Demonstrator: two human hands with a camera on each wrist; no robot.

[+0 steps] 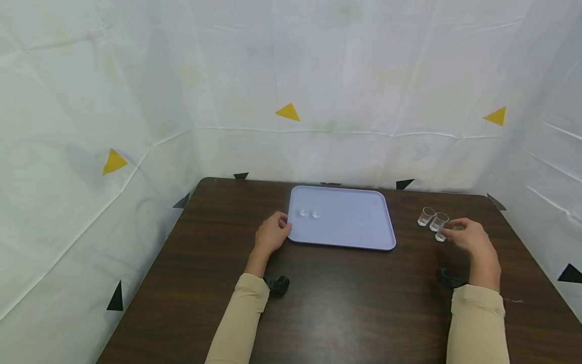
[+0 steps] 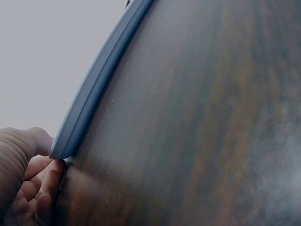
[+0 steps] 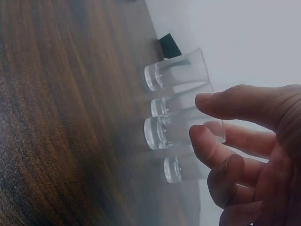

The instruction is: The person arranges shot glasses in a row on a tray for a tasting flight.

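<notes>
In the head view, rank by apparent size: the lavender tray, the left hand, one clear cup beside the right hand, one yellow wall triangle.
1. Lavender tray
2. Left hand
3 and 4. Yellow wall triangle and clear cup: look alike in size, and the triangle is farther away, so unranked.

The head camera looks down on the whole table (image 1: 345, 303). The left wrist camera sits close at the tray (image 2: 89, 101) edge, the right near the shot glasses (image 3: 176, 75).
</notes>
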